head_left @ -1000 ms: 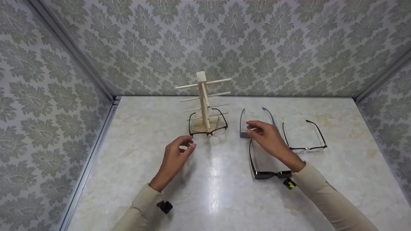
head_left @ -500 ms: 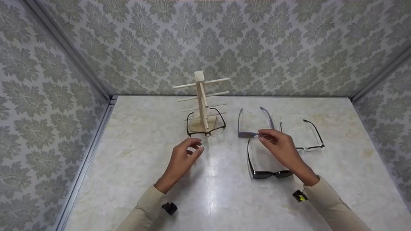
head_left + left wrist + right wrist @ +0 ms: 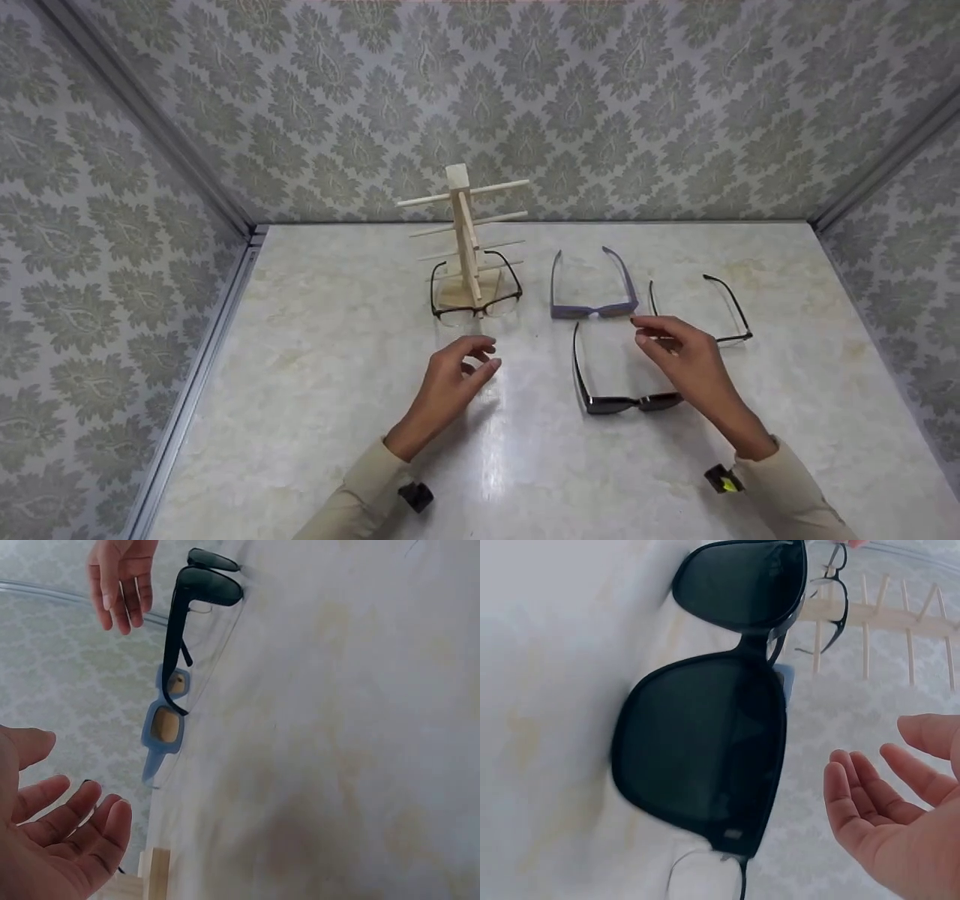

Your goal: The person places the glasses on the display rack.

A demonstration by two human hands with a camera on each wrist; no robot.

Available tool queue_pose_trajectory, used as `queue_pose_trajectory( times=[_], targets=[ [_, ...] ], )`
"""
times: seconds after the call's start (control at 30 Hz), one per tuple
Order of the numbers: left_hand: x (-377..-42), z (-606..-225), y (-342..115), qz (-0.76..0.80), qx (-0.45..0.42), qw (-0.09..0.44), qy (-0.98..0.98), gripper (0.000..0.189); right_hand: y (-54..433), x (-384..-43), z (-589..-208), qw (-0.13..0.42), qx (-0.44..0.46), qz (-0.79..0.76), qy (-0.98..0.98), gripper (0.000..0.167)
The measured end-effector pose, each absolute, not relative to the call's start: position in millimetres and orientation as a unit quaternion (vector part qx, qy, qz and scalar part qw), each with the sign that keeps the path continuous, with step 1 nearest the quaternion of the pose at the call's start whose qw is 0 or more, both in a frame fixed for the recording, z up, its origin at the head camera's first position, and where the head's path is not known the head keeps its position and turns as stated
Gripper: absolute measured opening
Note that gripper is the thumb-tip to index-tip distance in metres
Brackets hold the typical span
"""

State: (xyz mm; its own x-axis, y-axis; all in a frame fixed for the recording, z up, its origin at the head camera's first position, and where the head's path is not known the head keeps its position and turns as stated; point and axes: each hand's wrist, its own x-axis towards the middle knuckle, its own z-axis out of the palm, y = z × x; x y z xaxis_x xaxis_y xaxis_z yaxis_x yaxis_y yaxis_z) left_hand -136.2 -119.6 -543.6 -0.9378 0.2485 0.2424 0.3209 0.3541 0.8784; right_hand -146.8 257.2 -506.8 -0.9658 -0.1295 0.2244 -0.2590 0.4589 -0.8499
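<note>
2 hands [image 3: 452, 377] [image 3: 694, 366] well apart; black sunglasses [image 3: 611, 406] inside table edge [image 3: 675, 223].

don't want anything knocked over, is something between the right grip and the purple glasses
Nothing visible: in the head view, the right grip appears close to the right end of the purple glasses. The black sunglasses, partly covered by it, lie off that short path.

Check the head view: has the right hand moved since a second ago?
Yes. Against the wooden stand, the right hand has moved to the right, away from it, and closer to the person.
</note>
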Motion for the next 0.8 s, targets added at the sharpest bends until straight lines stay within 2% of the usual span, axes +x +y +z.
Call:
queue_pose_trajectory(
  times=[0.8],
  targets=[
    [-130, -561, -76, -0.564, -0.185, -0.024, -0.804, 0.044, 302, -117, -534, 0.066, 0.068, 0.497, -0.863, 0.029]
  ],
)
